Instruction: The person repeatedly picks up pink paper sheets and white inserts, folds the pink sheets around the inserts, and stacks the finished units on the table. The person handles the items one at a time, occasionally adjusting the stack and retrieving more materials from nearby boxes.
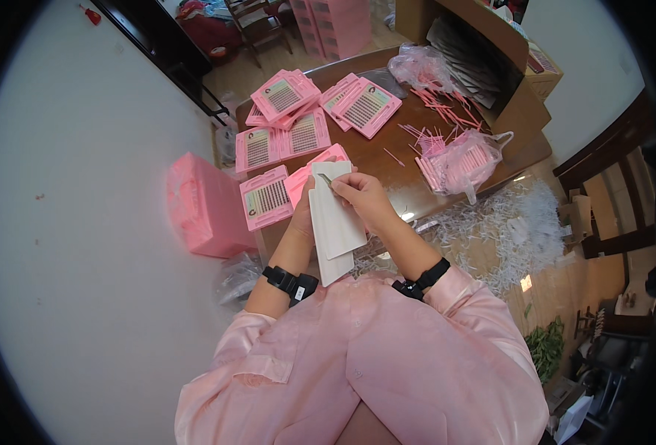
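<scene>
My left hand (304,210) is closed around the left edge of two long white card sleeves (335,215), which overlap and fan apart at the lower end. Slim metallic tweezers (326,179) lie against the top of the sleeves, pinched between the thumb and fingers of my right hand (366,199). Just behind the sleeves is a bright pink plastic tray (298,182), partly hidden; I cannot tell whether my left fingers also touch it. Beside it to the left, a pink eyelash case (266,198) with rows of dark lash clusters rests on the table's near edge.
More pink lash cases (287,95) are stacked across the brown table (387,167). At the right are pink sticks (446,111), a plastic bag of pink tubes (467,163) and a large open cardboard box (517,89). A pink wrapped bundle (206,204) stands left; shredded paper (521,230) covers floor.
</scene>
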`<state>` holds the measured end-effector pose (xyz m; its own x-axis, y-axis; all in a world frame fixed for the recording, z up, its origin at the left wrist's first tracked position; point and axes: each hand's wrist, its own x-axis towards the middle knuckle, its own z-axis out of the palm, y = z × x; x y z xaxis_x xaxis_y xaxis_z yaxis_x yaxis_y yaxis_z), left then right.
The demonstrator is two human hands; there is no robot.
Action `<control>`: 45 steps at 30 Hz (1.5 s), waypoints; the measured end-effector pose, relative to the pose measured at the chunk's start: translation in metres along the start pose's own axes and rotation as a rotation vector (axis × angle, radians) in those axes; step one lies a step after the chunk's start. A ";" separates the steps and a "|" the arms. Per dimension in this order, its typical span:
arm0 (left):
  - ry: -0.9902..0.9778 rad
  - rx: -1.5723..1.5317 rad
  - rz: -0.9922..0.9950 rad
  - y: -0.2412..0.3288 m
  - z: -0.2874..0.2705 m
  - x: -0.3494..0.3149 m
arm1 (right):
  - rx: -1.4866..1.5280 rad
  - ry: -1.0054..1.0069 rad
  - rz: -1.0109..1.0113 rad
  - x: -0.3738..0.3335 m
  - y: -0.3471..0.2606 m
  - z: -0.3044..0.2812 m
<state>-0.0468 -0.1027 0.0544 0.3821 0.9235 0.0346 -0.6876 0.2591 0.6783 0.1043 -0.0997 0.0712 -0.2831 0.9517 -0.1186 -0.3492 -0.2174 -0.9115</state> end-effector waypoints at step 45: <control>0.490 0.499 -0.088 -0.015 -0.019 0.028 | 0.197 0.415 -0.141 -0.024 0.008 -0.078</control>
<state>-0.0375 -0.0752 0.0318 0.0206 0.9564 -0.2914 -0.2566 0.2867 0.9230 0.1779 -0.1070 0.0359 0.1454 0.9723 -0.1829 -0.5325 -0.0789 -0.8428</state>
